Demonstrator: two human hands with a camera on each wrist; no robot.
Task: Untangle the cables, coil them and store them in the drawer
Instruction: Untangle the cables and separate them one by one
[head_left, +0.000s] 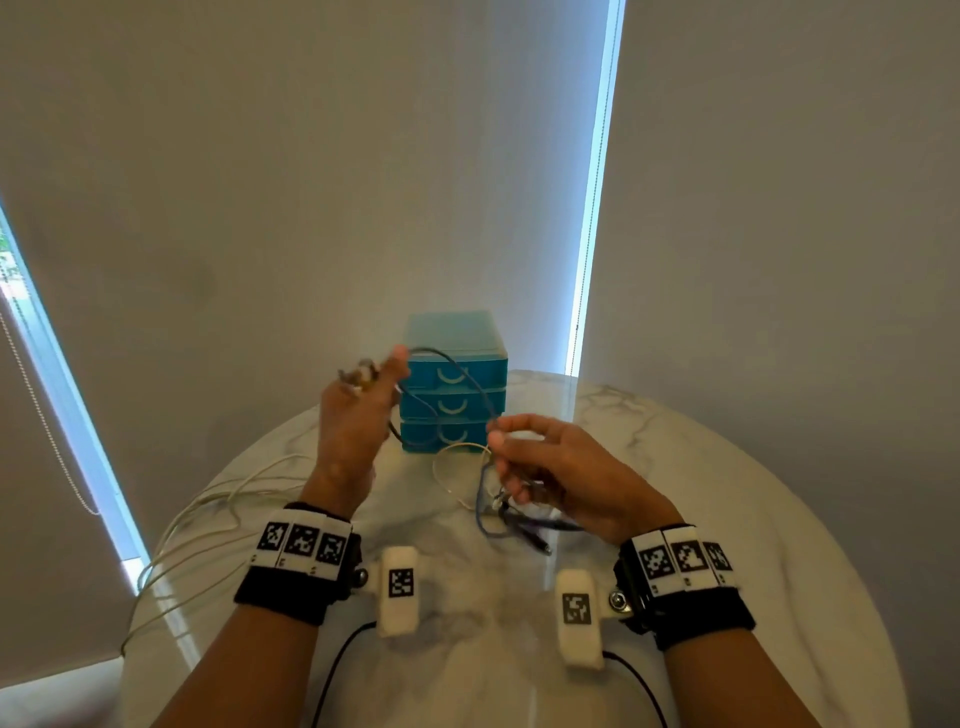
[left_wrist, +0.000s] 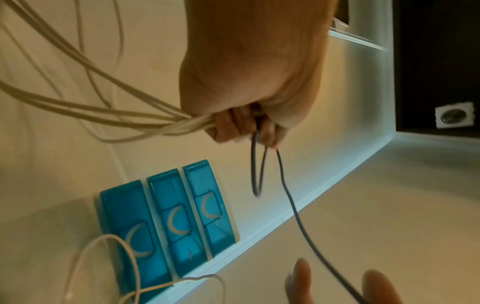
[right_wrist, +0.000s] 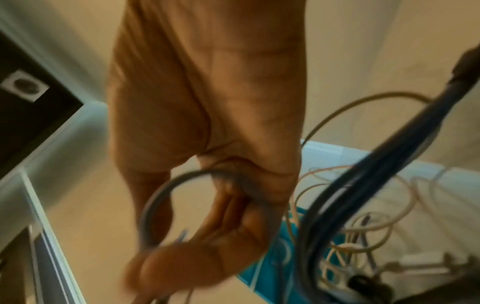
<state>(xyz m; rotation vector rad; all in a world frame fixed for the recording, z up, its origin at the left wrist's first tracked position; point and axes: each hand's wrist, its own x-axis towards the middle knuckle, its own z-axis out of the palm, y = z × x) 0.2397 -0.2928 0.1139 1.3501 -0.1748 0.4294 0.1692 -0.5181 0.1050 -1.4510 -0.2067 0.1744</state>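
in the head view the left hand (head_left: 358, 410) is raised at centre frame, in front of the blue drawer unit (head_left: 454, 384), its fingers curled round a bundle of white cable (head_left: 218, 509) and a loop of the dark cable (head_left: 457, 374); the left wrist view shows the white strands fanning out of the fist toward the upper left of that frame and the dark loop hanging below the knuckles, so this hand seems to serve as the anchor that keeps gathered lengths from slipping back into the knot. the right hand (head_left: 550, 467), just right of centre, pinches the same dark cable between thumb and fingertips, with the line arching from one hand to the other across the drawer fronts; holding it lifted and apart like this probably lets the person see where it crosses the others. below the right hand a tangle of dark and pale cable ends (head_left: 511, 512) lies on the marble table (head_left: 727, 493), and loose white loops trail off the table edge at lower left. all three drawers look closed, so nothing is stored yet. judging by this, the work is in the untangling stage, with coiling barely begun. the right wrist view is blurred, but a grey loop sits in the curled fingers.
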